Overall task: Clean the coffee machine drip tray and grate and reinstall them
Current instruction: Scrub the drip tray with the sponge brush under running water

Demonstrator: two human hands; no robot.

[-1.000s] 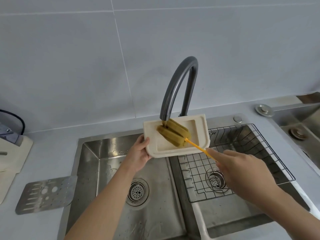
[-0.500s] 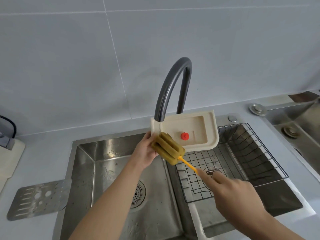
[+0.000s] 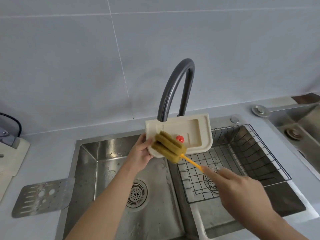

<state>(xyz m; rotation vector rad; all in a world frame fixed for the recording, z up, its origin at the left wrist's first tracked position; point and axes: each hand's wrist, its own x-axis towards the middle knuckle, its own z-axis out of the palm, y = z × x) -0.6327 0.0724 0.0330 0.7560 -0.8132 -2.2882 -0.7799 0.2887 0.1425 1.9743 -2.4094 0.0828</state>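
Note:
My left hand (image 3: 141, 152) grips the left edge of the cream drip tray (image 3: 194, 130), which is tilted up under the dark faucet spout (image 3: 174, 89) above the sink. A red float (image 3: 180, 139) shows inside the tray. My right hand (image 3: 237, 189) holds the yellow handle of a sponge brush; its olive-green sponge head (image 3: 168, 147) presses on the tray's lower left corner. A thin stream of water falls from the spout onto the tray. The metal grate (image 3: 39, 198) lies flat on the counter left of the sink.
A double steel sink (image 3: 103, 170) lies below, with a wire rack (image 3: 242, 163) in the right basin. The cream coffee machine base (image 3: 10, 158) sits at the far left edge. Another steel basin (image 3: 301, 129) is at the far right.
The tray was turned between the earliest frame and now, so the red float shows. The sponge head slid from the tray's middle to its lower left corner.

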